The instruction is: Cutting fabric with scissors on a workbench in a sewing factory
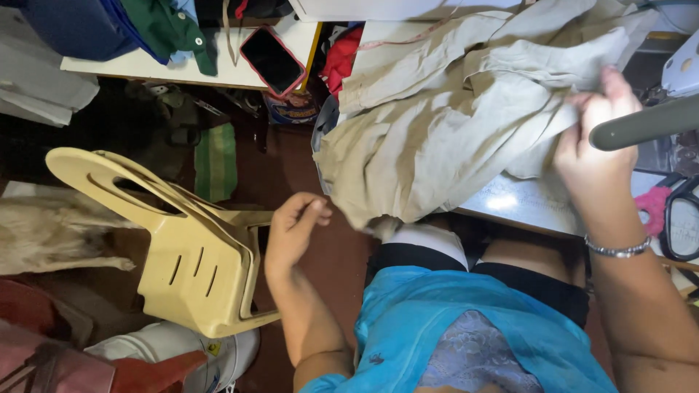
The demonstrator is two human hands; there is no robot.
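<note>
Beige cotton garment [451, 109] overhung the desk [524, 207], pinched only by the right hand [593, 149]; the left hand [295, 229], loosely curled, held nothing, so it might slide floorward.

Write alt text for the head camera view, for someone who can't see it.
Seen from above, a seated person's right hand grips a beige garment heaped on a table, while the left hand hangs empty beside its lower edge. Stacked cream plastic chairs stand at left, and a phone lies on a white shelf.

Dark, pink-cased phone [272, 60] on white table [145, 67]
</note>
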